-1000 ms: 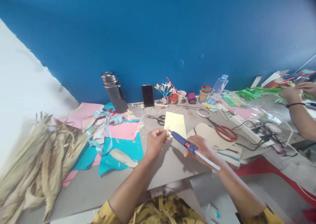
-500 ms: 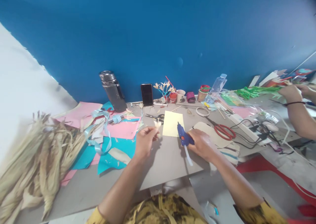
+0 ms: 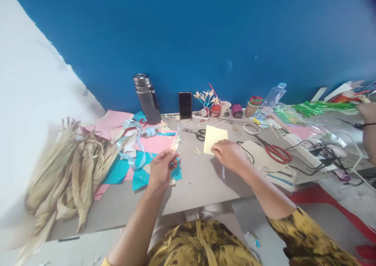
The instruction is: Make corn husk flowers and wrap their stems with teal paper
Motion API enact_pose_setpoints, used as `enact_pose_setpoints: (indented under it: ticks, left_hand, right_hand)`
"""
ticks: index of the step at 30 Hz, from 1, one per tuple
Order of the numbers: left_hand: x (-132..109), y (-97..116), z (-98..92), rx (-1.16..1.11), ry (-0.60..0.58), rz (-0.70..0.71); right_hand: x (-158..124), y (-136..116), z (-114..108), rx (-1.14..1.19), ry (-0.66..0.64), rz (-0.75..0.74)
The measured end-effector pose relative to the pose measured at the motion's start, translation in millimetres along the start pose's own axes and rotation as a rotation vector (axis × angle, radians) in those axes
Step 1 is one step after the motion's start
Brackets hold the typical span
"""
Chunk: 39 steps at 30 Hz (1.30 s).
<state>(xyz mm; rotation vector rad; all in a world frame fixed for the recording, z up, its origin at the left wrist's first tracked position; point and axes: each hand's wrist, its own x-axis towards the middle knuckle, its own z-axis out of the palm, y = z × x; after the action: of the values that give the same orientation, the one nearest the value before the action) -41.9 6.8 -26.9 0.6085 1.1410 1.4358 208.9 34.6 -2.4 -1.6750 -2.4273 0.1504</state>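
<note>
Some tabletop (image 3: 192,189) between | left hand (image 3: 163,166) pinching pale flower (image 3: 175,144) | right hand (image 3: 228,153) at edge of yellow paper (image 3: 215,135), grip unclear

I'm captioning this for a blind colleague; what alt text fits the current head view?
A person's left hand pinches a small pale piece over a cluttered table; the right hand covers part of a yellow sheet, a pale stick showing below. Dried husks lie at left.

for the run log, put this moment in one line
left hand: pinching pale piece | right hand: over yellow paper edge | pale stick: below right hand
</note>
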Motion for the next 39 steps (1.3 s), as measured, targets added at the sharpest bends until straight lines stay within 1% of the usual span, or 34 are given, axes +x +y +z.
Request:
enact_pose_setpoints:
  ticks: [2, 4, 7, 9, 11, 13, 22, 24, 26, 28, 30, 32, 33, 35, 39]
  left_hand:
    - [-1, 0, -1.0, -0.011, -0.013, -0.003]
    - [-3, -2, -2.3, -0.017, -0.030, -0.004]
    - [-5, -5, -2.9, -0.018, -0.048, -0.022]
    - [-7, -6, -2.0, -0.021, -0.057, -0.034]
    - [-8, -6, -0.7, -0.028, -0.066, -0.036]
    - [-8, -6, 0.2, -0.034, -0.073, -0.037]
    - [-8, -11, 1.3, -0.018, -0.063, -0.042]
    - [-8, -11, 3.1, -0.003, -0.049, -0.041]
    - [-8, -12, 6.1, 0.020, -0.027, -0.049]
    - [-8, -13, 10.1, 0.034, -0.007, -0.066]
    - [-9, -14, 14.7, 0.037, 0.002, -0.071]
    - [-10, -16, 18.9, 0.035, -0.009, -0.060]
    - [-10, -17, 20.8, 0.032, -0.020, -0.057]
    - [-11, -18, 23.6, 0.024, -0.049, -0.059]
    - [-12, -20, 27.1, 0.019, -0.088, -0.064]
  right_hand:
    - [20, -20, 4, -0.018, -0.102, 0.009]
    - [39, -31, 11, -0.033, -0.138, 0.015]
    - [61, -33, 20, -0.035, -0.179, -0.012]
    - [69, -31, 23, -0.031, -0.234, -0.045]
    - [74, -29, 23, -0.030, -0.285, -0.059]
    - [75, -28, 22, -0.028, -0.308, -0.058]
    - [74, -20, 22, 0.068, -0.324, -0.051]
    - [70, -20, 19, 0.119, -0.281, -0.060]
    - [62, -21, 13, 0.169, -0.205, -0.072]
    - [52, -26, 8, 0.246, -0.108, -0.072]
    - [40, -33, 4, 0.401, 0.009, -0.062]
    - [30, -42, 3, 0.534, 0.130, -0.069]
    - [26, -46, 2, 0.563, 0.181, -0.079]
    - [21, -51, 1, 0.540, 0.245, -0.103]
    - [18, -53, -2, 0.437, 0.298, -0.138]
